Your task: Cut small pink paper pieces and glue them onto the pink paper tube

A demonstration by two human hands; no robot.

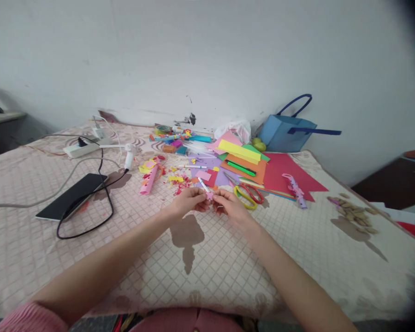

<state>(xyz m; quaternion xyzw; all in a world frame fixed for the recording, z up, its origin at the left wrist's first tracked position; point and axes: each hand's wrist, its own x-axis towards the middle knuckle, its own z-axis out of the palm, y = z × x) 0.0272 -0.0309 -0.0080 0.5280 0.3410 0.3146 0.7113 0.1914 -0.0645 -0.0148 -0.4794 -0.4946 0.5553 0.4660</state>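
This looks like a room in a home: a patterned cloth (pixel 207 272) covers the worktop, a scuffed white wall (pixel 193 55) stands at twelve o'clock, coloured paper (pixel 240 150) lies at one, a bag (pixel 276 136) at two, a power strip (pixel 90 148) at ten.

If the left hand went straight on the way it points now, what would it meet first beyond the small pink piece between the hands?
Probably the right hand, just across the small pink piece from the left hand, though depth is unclear here.
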